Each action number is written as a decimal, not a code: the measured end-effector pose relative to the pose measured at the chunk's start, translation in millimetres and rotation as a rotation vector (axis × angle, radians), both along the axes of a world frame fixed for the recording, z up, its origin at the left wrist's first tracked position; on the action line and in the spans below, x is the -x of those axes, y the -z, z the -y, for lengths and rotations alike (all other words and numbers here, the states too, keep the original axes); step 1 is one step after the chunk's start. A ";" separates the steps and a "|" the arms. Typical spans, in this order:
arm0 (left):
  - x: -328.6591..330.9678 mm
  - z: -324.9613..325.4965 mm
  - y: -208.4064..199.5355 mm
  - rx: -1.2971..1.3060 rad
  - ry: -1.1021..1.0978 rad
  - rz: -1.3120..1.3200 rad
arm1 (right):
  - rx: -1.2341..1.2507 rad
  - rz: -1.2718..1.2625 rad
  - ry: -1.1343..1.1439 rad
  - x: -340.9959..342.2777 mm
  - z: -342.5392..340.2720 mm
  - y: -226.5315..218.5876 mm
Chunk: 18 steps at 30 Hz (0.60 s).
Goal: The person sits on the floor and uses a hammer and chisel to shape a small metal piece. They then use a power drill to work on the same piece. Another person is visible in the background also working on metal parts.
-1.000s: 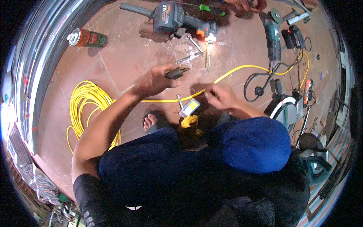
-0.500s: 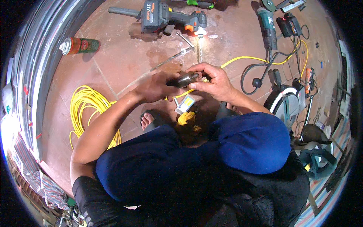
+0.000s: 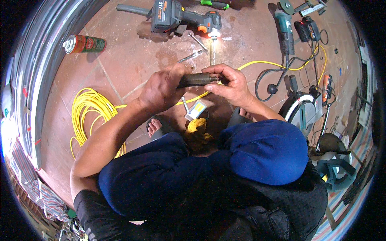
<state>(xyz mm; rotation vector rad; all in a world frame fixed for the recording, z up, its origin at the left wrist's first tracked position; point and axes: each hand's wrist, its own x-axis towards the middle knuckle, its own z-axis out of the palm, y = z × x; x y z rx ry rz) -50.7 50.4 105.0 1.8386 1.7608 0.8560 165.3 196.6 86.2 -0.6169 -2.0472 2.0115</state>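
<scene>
A dark metal cylinder (image 3: 197,79) with a narrower, stepped end lies level between my hands, above the floor in front of my feet. My left hand (image 3: 161,88) is closed around its thicker end, and the fingers on its underside are hidden. My right hand (image 3: 232,85) pinches about the narrow end, index finger above and thumb below. Beneath them on the floor are a small box with a blue and yellow label (image 3: 197,109) and a crumpled yellow cloth or glove (image 3: 197,129). A yellow cable (image 3: 261,62) runs behind and under my hands.
Ahead lies a cordless drill (image 3: 193,19) with its lamp lit and a long bit. Beside it is a T-handled metal tool (image 3: 196,41). A spray can (image 3: 85,43) and coiled yellow cable (image 3: 90,116) are left; an angle grinder (image 3: 286,30) and circular-bladed saw (image 3: 301,110) are right.
The metal cylinder has turned from tilted to nearly level, and more of its length shows. My left hand has shifted slightly left; my right hand stays at the narrow end.
</scene>
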 end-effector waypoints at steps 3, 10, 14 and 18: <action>-1.1 2.4 -0.6 -0.125 -0.001 -0.089 | 0.100 0.036 0.043 0.2 3.2 -1.3; 3.0 -6.1 -4.7 -0.277 0.065 -0.271 | 0.697 0.027 0.065 7.9 6.1 -1.4; -4.6 -5.6 -6.7 -0.150 0.062 -0.062 | 0.593 -0.004 0.078 5.0 9.6 -1.0; -13.4 1.5 -4.6 0.428 -0.020 0.189 | 0.264 0.004 0.019 3.3 11.9 5.3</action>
